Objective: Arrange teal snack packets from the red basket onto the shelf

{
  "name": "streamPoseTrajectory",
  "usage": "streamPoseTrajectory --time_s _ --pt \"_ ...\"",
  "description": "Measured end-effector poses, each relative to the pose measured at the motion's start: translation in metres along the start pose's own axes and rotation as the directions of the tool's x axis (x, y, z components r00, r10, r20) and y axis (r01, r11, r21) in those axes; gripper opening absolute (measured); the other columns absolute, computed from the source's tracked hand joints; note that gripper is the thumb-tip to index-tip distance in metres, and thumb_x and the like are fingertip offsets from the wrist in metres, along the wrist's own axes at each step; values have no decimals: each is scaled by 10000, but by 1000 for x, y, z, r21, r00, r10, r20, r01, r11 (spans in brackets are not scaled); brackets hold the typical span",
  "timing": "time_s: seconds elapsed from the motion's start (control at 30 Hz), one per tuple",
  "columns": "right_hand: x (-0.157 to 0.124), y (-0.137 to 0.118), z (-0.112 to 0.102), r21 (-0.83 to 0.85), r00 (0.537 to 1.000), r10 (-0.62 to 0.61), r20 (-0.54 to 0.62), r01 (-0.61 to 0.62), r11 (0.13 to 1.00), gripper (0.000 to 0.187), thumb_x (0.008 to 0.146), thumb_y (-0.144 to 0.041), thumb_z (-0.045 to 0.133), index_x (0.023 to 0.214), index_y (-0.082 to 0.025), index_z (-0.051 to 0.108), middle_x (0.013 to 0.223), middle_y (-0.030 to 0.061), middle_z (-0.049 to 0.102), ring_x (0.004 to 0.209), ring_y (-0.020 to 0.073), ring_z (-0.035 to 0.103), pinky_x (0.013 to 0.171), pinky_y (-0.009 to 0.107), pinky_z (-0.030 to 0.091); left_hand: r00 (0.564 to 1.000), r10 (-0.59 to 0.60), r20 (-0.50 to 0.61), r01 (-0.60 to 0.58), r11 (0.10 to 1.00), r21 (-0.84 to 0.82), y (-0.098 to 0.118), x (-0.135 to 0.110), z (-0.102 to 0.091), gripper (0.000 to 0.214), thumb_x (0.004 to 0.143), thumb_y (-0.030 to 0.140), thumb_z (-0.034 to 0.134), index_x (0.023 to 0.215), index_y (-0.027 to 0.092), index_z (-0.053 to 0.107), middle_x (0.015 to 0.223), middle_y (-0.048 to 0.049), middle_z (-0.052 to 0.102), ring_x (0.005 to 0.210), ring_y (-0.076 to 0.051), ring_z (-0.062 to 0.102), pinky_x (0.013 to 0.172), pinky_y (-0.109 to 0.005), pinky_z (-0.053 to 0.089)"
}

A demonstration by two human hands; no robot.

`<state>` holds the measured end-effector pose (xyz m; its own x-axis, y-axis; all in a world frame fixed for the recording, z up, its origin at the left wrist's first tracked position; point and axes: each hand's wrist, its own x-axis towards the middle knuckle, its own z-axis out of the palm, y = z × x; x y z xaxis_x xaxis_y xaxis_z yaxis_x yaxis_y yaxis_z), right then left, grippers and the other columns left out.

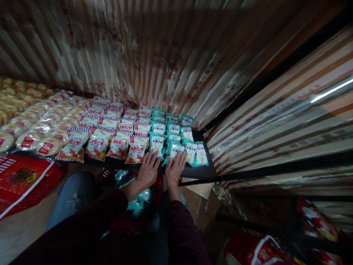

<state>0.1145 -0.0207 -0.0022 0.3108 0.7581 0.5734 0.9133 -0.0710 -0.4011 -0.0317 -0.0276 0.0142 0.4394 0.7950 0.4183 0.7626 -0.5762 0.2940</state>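
Green snack packets (pixel 174 128) stood in rows toward the right end of the black shelf (pixel 202 172). At the shelf's front edge, the left hand (pixel 149 171) and right hand (pixel 175 170) rested against the nearest of them, fingers loosely spread. White-and-red bags (pixel 98 142) filled the shelf's middle, round snacks (pixel 29 140) its left; spare packets (pixel 136 203) lay below the shelf.

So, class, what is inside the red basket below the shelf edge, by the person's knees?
Teal packets lie in the red basket. The left sleeve covers part of it; its bottom and anything beneath the top packets cannot be seen.
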Motion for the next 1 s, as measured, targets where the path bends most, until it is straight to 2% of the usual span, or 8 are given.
streamPoseTrajectory --time_s 0.27,0.47,0.6,0.77,1.0 --pt "1 -2 0 21 1000 17 24 -18 1000 562 967 -381 301 1461 -115 258 1523 213 225 1429 274 161 1068 538 281 999 36 11 -36 999 -23 -2 -3 9 488 798 136 491 1283 84 504 1499 -178 305 1430 -318 126 1116 -506 260" --pt "1 -3 3 3 1000 28 -2 -28 1000 563 963 -381 307 1450 -99 280 1506 223 260 1421 275 180 1063 532 295 999 -4 -36 3 1000 -16 0 3 15 532 811 122 487 1340 93 441 1515 -195 254 1437 -327 48 1119 -545 234" --pt "1 -4 5 -15 999 33 -10 -33 999 569 964 -383 308 1443 -77 286 1496 236 271 1418 275 185 1064 524 298 998 28 -48 -27 1000 14 -1 9 16 518 822 168 505 1332 95 448 1523 -194 229 1437 -316 45 1137 -541 207" --pt "2 -6 6 -35 999 34 -10 -34 999 563 965 -383 307 1443 -86 291 1497 236 270 1414 288 195 1046 534 322 996 82 -37 -80 996 42 -6 18 12 493 833 170 486 1318 87 462 1515 -186 255 1434 -294 89 1140 -499 246" --pt "2 -7 6 -50 999 41 11 -41 998 571 968 -393 299 1451 -90 275 1494 236 278 1410 288 212 1041 527 334 991 129 -19 -127 989 78 -12 23 11 434 856 158 464 1282 80 500 1481 -183 336 1426 -303 134 1145 -501 236"
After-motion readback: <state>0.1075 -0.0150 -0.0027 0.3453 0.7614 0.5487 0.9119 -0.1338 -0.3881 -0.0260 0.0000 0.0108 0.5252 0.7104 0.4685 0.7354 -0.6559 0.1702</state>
